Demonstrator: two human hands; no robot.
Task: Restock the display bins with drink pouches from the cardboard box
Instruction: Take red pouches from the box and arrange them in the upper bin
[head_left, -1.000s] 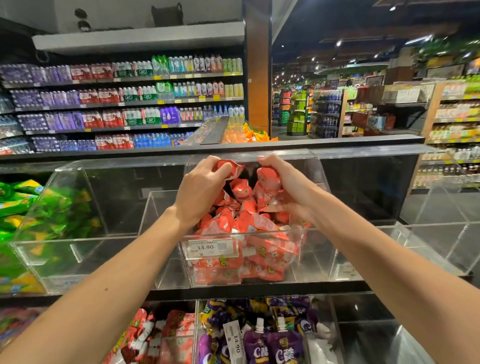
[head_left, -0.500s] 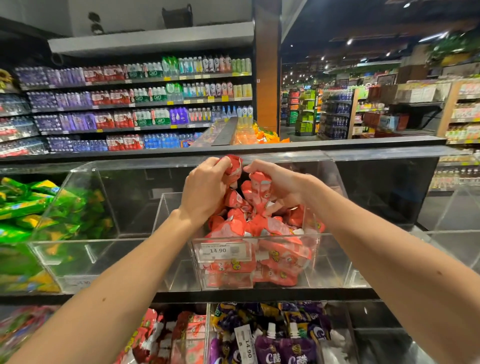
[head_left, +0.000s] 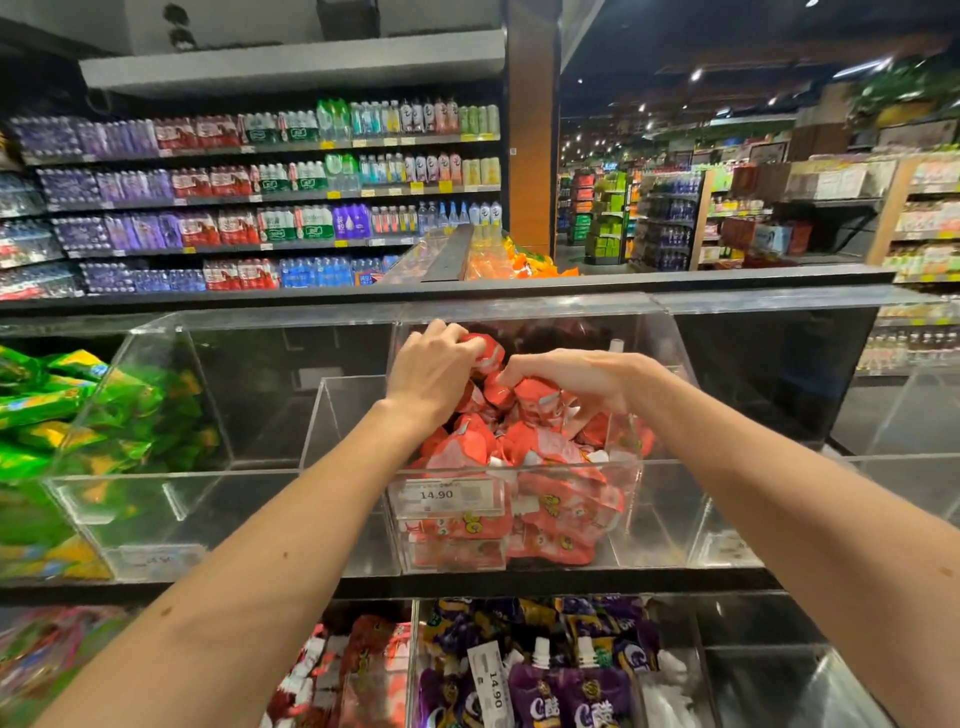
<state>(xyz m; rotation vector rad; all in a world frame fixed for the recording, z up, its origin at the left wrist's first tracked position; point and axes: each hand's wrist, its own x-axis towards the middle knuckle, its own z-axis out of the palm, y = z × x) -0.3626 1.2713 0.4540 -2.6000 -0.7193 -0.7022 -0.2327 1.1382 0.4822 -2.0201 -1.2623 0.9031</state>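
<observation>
In the middle clear bin (head_left: 631, 499) of the upper row, both hands sat on top of the heap of red pouches (head_left: 545, 457). The left hand (head_left: 434, 371) gripped one pouch at the far peak of the heap, fingers curled round its upper edge. The right hand (head_left: 579, 379) lay just to its right, thumb and fingers curled down and pinching the crumpled top of another. The two hands were nearly touching, the left slightly farther in. The rest of the heap lay directly below them and toward the near wall, rising above the price label (head_left: 441, 493), so any room left seemed to lie far and to the right. The pouches lay jumbled, with no shared long axis to line up with. Most fingertips were buried among the foil, so how many pouches each hand held could not be told. The far end of the bin was dark and glare-streaked, and the cardboard box was out of view.
</observation>
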